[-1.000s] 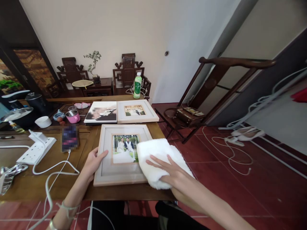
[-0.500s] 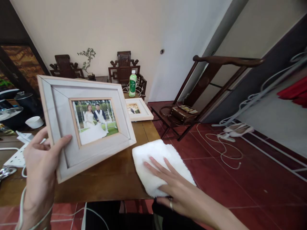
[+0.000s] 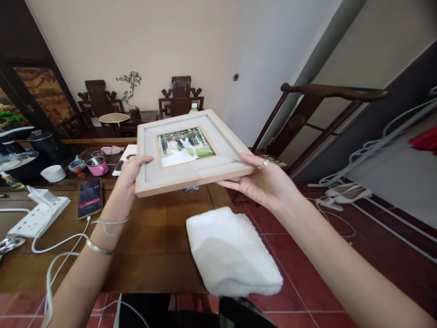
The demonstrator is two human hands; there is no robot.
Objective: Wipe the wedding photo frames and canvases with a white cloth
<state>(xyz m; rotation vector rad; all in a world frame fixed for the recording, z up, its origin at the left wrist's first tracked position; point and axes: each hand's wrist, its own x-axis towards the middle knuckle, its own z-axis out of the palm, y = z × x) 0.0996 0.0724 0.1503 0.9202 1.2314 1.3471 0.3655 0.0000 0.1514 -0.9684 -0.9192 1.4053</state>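
Both my hands hold a pale wooden picture frame (image 3: pixel 184 150) up above the table, tilted with its face toward me. A photo (image 3: pixel 186 146) of two people outdoors sits in its middle. My left hand (image 3: pixel 131 175) grips the left edge, thumb on the front. On the right edge, my right hand (image 3: pixel 261 182) is closed, with the thumb on top and the fingers underneath. A folded white fluffy cloth (image 3: pixel 232 250) lies at the table's right front corner, partly over the edge, apart from both hands. The second frame on the table is hidden behind the held one.
On the wooden table (image 3: pixel 157 250) at left are a phone (image 3: pixel 89 198), a white power strip (image 3: pixel 41 216) with cables, a pink cup (image 3: pixel 97 166) and a white bowl (image 3: pixel 53 173). A green bottle (image 3: pixel 194 108) shows behind the frame. A dark wooden chair (image 3: pixel 300 109) stands at right.
My right hand has left the white cloth and taken the picture frame's right edge. The frame has moved right and away from me, tipping flatter. The cloth stays on the table corner.
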